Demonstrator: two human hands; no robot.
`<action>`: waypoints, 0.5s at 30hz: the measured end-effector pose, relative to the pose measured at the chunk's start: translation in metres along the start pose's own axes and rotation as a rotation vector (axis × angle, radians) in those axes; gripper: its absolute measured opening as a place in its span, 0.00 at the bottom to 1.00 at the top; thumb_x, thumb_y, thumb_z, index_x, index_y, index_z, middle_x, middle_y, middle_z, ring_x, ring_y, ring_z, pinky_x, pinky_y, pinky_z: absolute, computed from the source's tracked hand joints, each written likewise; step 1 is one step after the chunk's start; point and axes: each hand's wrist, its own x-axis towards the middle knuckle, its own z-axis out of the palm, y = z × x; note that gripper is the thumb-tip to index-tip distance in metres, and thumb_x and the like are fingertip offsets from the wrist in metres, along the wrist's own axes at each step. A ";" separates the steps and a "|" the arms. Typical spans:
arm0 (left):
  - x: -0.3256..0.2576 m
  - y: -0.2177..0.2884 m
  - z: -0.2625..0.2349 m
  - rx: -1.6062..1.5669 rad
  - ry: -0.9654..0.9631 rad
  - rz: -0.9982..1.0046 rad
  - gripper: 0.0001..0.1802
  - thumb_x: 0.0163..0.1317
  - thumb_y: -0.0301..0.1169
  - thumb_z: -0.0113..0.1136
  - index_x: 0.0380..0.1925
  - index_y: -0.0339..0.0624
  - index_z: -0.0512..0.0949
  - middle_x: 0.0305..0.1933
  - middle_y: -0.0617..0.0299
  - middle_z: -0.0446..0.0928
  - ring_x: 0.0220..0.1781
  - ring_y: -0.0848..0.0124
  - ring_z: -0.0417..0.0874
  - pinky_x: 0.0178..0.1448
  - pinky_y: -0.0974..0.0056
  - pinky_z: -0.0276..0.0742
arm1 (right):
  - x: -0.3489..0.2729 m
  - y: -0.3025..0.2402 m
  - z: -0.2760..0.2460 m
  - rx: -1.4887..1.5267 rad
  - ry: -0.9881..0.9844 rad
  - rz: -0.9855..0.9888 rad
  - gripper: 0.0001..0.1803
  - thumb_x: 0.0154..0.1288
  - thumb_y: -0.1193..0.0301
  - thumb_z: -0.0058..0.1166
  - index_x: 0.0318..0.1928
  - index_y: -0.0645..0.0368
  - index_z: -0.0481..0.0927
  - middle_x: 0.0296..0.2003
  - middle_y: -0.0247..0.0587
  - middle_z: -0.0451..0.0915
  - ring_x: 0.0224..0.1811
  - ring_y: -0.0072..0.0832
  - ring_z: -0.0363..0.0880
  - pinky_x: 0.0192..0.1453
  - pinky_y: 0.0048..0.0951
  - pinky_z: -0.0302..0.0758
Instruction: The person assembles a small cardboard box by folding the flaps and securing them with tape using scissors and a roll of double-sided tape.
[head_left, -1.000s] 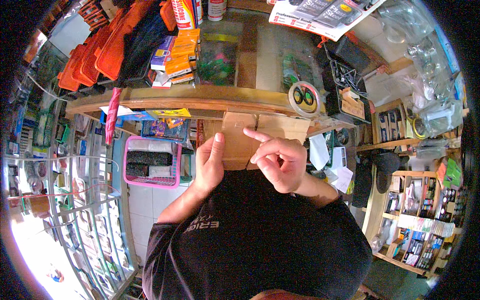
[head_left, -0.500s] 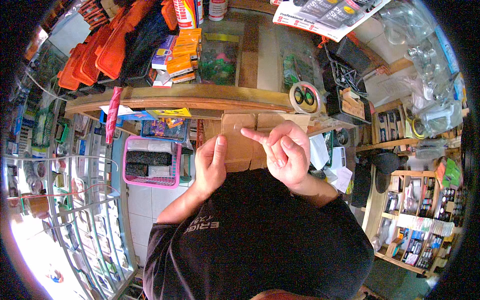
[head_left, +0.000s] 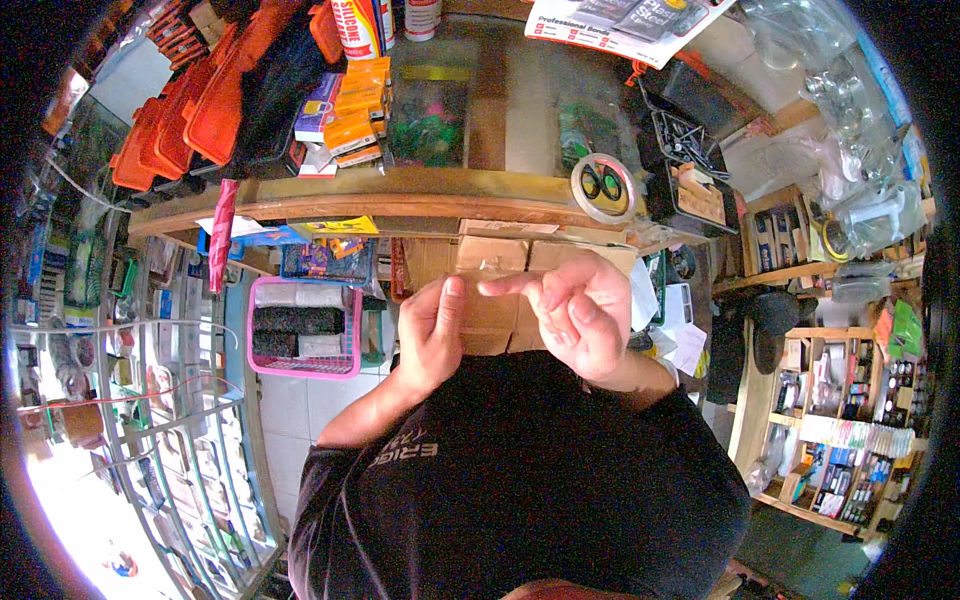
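Note:
A brown cardboard box (head_left: 490,325), its flaps toward the bench, is in front of my chest. My left hand (head_left: 430,335) is closed on its left side, thumb up along the edge; the other fingers are mostly hidden. Over the box, my right hand (head_left: 585,320) points its index finger leftward. Its other fingers curl loosely and I see nothing held in them. A small shiny clear patch (head_left: 488,266), perhaps tape, shows just above that fingertip; whether it touches the finger I cannot tell.
A wooden glass-topped counter (head_left: 400,195) runs ahead, bearing a tape roll (head_left: 578,190) with black scissors in its ring and orange small boxes (head_left: 355,110). A pink basket (head_left: 250,340) of packets stands at left. Shelves (head_left: 800,420) line the right, beside a dark stool (head_left: 773,318).
Both hands and the box have shifted slightly right and down in the view. My right index fingertip is closer to my left thumb. The counter has shifted a little left with the view.

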 end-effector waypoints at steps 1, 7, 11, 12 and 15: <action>0.000 0.000 -0.001 -0.015 0.013 -0.039 0.22 0.72 0.37 0.43 0.21 0.33 0.68 0.17 0.63 0.62 0.22 0.75 0.60 0.26 0.65 0.59 | -0.004 0.000 -0.002 -0.170 0.033 -0.054 0.12 0.68 0.65 0.49 0.32 0.62 0.74 0.19 0.28 0.70 0.14 0.14 0.64 0.35 0.27 0.70; -0.003 -0.002 -0.001 -0.067 0.018 -0.084 0.23 0.72 0.38 0.42 0.20 0.34 0.66 0.19 0.67 0.61 0.25 0.77 0.57 0.27 0.67 0.57 | -0.007 -0.001 -0.006 -0.524 -0.061 -0.169 0.02 0.55 0.78 0.54 0.29 0.58 0.76 0.09 0.24 0.59 0.11 0.13 0.58 0.61 0.44 0.71; -0.004 0.001 0.002 -0.077 0.020 -0.058 0.23 0.72 0.38 0.42 0.19 0.35 0.65 0.19 0.66 0.60 0.25 0.77 0.57 0.27 0.67 0.57 | -0.005 -0.003 -0.005 -0.563 -0.067 -0.172 0.02 0.55 0.78 0.54 0.29 0.57 0.76 0.09 0.24 0.58 0.11 0.14 0.57 0.59 0.44 0.73; -0.004 0.000 0.001 -0.062 0.021 -0.045 0.23 0.72 0.38 0.42 0.19 0.35 0.65 0.19 0.65 0.60 0.24 0.76 0.57 0.27 0.67 0.57 | -0.005 -0.004 -0.005 -0.561 -0.071 -0.160 0.02 0.56 0.78 0.54 0.29 0.57 0.76 0.09 0.24 0.58 0.11 0.13 0.58 0.59 0.44 0.72; -0.003 0.008 0.002 -0.012 0.034 0.015 0.22 0.72 0.37 0.42 0.19 0.34 0.65 0.18 0.63 0.60 0.24 0.75 0.58 0.27 0.66 0.58 | -0.006 -0.007 -0.008 -0.593 -0.092 -0.139 0.01 0.57 0.76 0.53 0.30 0.57 0.76 0.11 0.25 0.62 0.13 0.13 0.59 0.57 0.42 0.74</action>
